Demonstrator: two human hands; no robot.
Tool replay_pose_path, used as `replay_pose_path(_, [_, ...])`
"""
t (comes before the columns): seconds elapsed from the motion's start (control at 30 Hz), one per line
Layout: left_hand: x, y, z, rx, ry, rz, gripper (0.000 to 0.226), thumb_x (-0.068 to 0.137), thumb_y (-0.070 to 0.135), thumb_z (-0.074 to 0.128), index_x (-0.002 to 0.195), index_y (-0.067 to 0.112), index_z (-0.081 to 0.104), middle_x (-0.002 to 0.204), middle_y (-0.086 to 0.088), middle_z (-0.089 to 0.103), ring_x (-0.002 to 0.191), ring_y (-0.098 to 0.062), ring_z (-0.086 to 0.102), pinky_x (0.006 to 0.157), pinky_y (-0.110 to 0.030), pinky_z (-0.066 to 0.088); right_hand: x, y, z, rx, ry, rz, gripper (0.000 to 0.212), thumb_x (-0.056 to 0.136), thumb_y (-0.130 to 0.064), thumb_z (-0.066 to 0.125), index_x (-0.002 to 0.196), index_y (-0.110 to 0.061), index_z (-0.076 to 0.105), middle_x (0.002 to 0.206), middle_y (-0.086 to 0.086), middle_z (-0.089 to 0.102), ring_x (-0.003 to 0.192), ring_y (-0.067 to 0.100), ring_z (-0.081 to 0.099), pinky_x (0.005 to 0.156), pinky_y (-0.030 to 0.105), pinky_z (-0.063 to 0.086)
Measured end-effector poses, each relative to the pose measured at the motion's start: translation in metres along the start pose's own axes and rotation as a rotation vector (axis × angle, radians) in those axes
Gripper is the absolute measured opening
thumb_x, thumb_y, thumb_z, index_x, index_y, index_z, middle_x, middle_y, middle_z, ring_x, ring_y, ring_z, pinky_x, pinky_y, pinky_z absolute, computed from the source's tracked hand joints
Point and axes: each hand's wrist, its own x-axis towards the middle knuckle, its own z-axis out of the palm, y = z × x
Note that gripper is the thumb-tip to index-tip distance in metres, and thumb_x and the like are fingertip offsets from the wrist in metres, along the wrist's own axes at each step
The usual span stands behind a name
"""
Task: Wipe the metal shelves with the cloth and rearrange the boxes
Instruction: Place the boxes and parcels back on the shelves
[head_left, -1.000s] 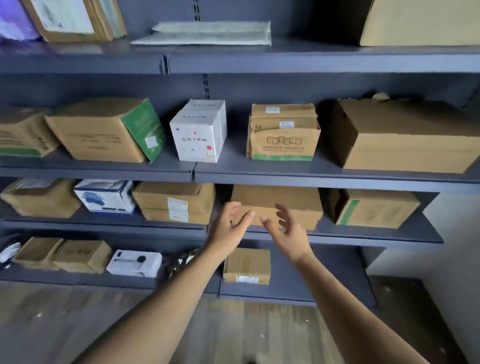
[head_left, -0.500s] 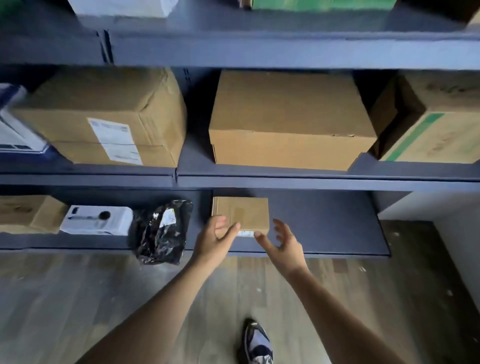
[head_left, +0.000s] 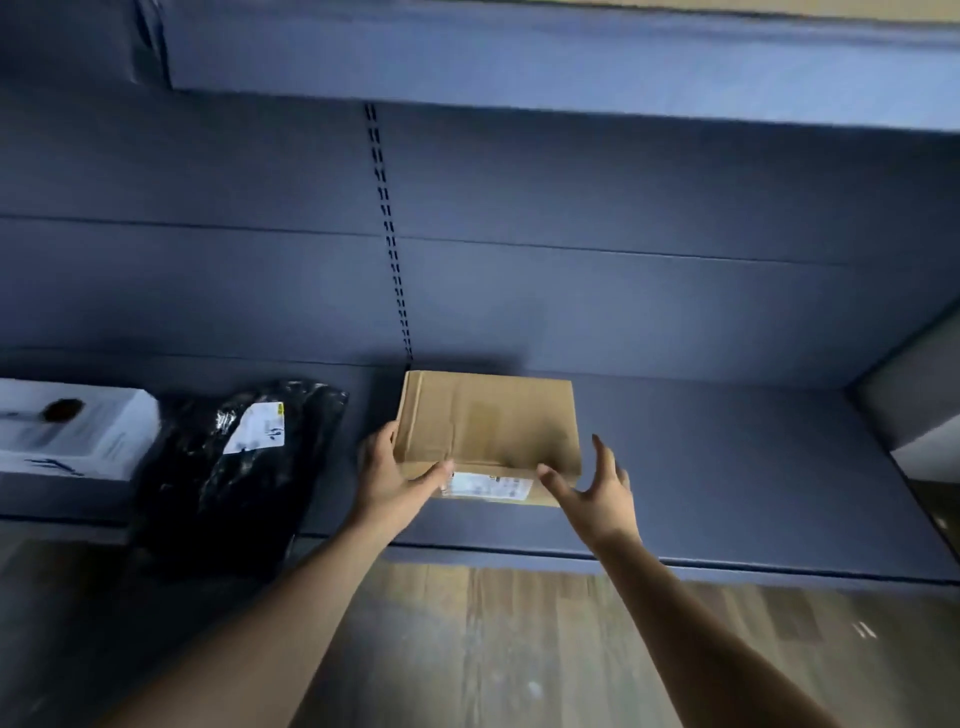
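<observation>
At the far left of the bottom metal shelf (head_left: 727, 467) lies a white product box (head_left: 72, 431), cut off by the frame edge. Just beside it, a black plastic mailer bag (head_left: 228, 467) with a white label hangs partly over the shelf's front lip. Right of that, below the slotted upright (head_left: 389, 234) in the back panel, sits a flat cardboard box (head_left: 488, 426) with a white shipping label on its front face. The left hand (head_left: 395, 478) touches the box's near left corner, thumb across the front edge, fingers along the side. The right hand (head_left: 597, 493) is spread and released, fingers curled just beside the box's near right corner, gripping nothing. Wood-pattern floor (head_left: 519, 649) lies below.
</observation>
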Motion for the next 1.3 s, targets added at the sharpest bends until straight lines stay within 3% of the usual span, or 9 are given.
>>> replay_pose_path(0.33, [0.034,-0.042,0.026,-0.053,-0.016,0.015,0.105,0.070,0.040,0.090,0.155,0.026,0.029,0.153,-0.001,0.042,0.135,-0.021,0.046,0.114,-0.039,0.038,0.035,0.035,0.047,-0.017,-0.007,-0.106,0.098,0.082,-0.050,0.079,0.159,-0.030,0.023,0.156,0.003,0.041,0.140,0.025,0.043,0.108,0.036,0.039])
replay_pose_path(0.47, [0.033,-0.044,0.022,-0.036,-0.031,0.022,0.100,0.073,0.033,0.090,0.155,0.026,0.032,0.154,0.001,0.042,0.137,-0.020,0.043,0.113,-0.035,0.037,0.036,0.037,0.052,-0.038,0.014,-0.098,0.090,0.086,-0.037,0.078,0.158,-0.030,0.026,0.154,0.002,0.046,0.136,0.029,0.049,0.103,0.036,0.043])
replay_pose_path(0.63, [0.004,-0.039,-0.004,-0.025,-0.010,0.027,0.089,0.072,0.025,0.090,0.147,0.029,0.042,0.133,0.004,0.057,0.110,-0.010,0.052,0.083,-0.020,0.040,0.011,0.022,0.034,0.004,0.056,-0.091,0.070,0.090,-0.029,0.074,0.150,-0.034,0.040,0.142,0.002,0.056,0.121,0.021,0.057,0.096,0.032,0.044])
replay_pose_path(0.73, [-0.035,-0.013,-0.041,0.001,0.022,-0.006,0.080,0.072,0.025,0.090,0.142,0.024,0.050,0.132,0.001,0.058,0.109,-0.009,0.050,0.088,-0.023,0.040,-0.033,-0.007,0.011,0.040,0.041,-0.035,0.062,0.088,-0.034,0.075,0.143,-0.037,0.048,0.129,0.004,0.056,0.084,-0.001,0.052,0.086,0.025,0.040])
replay_pose_path(0.8, [-0.066,0.014,-0.070,-0.002,0.028,-0.033,0.077,0.071,0.026,0.090,0.138,0.022,0.054,0.132,-0.002,0.061,0.110,-0.009,0.051,0.092,-0.024,0.039,-0.068,-0.029,-0.010,0.034,0.036,0.000,0.060,0.089,-0.039,0.075,0.142,-0.036,0.048,0.127,0.007,0.055,0.076,-0.006,0.046,0.084,0.025,0.040])
replay_pose_path(0.9, [-0.118,0.065,-0.116,-0.009,0.031,-0.063,0.074,0.071,0.029,0.090,0.136,0.023,0.056,0.125,0.001,0.063,0.106,-0.009,0.053,0.089,-0.024,0.041,-0.131,-0.072,-0.052,0.024,0.045,0.040,0.061,0.088,-0.042,0.075,0.142,-0.035,0.048,0.124,0.008,0.055,0.079,-0.007,0.044,0.086,0.029,0.044])
replay_pose_path(1.07, [-0.204,0.158,-0.198,-0.064,0.007,-0.067,0.081,0.071,0.036,0.090,0.141,0.026,0.049,0.122,0.006,0.059,0.112,-0.014,0.057,0.096,-0.032,0.048,-0.236,-0.161,-0.131,0.061,0.109,0.068,0.067,0.087,-0.042,0.076,0.146,-0.037,0.045,0.126,0.006,0.052,0.091,0.011,0.048,0.095,0.036,0.047])
replay_pose_path(1.2, [-0.268,0.244,-0.274,-0.101,0.018,-0.013,0.084,0.068,0.040,0.091,0.140,0.026,0.049,0.124,0.008,0.058,0.114,-0.013,0.055,0.098,-0.030,0.044,-0.323,-0.247,-0.206,0.101,0.165,0.053,0.077,0.085,-0.042,0.078,0.150,-0.036,0.038,0.129,0.006,0.051,0.114,0.022,0.053,0.099,0.039,0.045])
replay_pose_path(1.3, [-0.300,0.299,-0.314,-0.145,0.036,0.086,0.083,0.065,0.041,0.093,0.135,0.026,0.052,0.124,0.005,0.059,0.117,-0.015,0.056,0.099,-0.028,0.043,-0.376,-0.298,-0.254,0.147,0.226,0.008,0.083,0.086,-0.038,0.079,0.154,-0.034,0.032,0.130,0.006,0.045,0.119,0.025,0.053,0.096,0.035,0.040])
